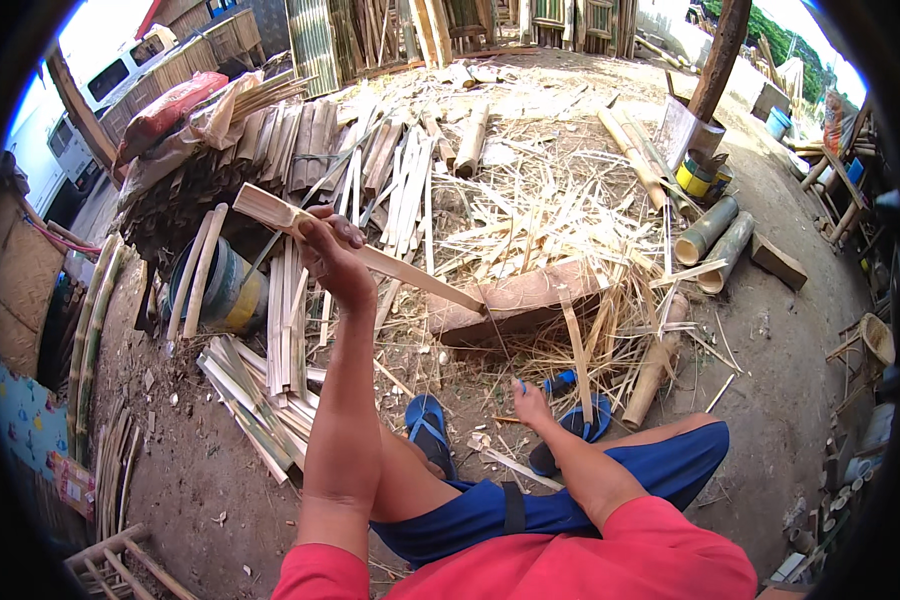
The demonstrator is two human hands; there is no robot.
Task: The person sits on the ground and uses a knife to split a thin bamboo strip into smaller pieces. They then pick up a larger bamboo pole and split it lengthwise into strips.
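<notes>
Head view: my left hand (330, 250) is raised, fingers wrapped tight round a split bamboo slat (360, 255). The slat slants from upper left down to the right, its lower tip resting on a reddish wood block (530, 295) on the ground. My right hand (530, 403) sits low by my knee, fingers loosely curled; whether it pinches anything I cannot tell. Blue sandals (430, 425) are on my feet. Cut bamboo strips (260, 390) are stacked to the left, and bamboo shavings (560, 210) are scattered beyond the block. Bamboo poles (710, 235) lie to the right.
</notes>
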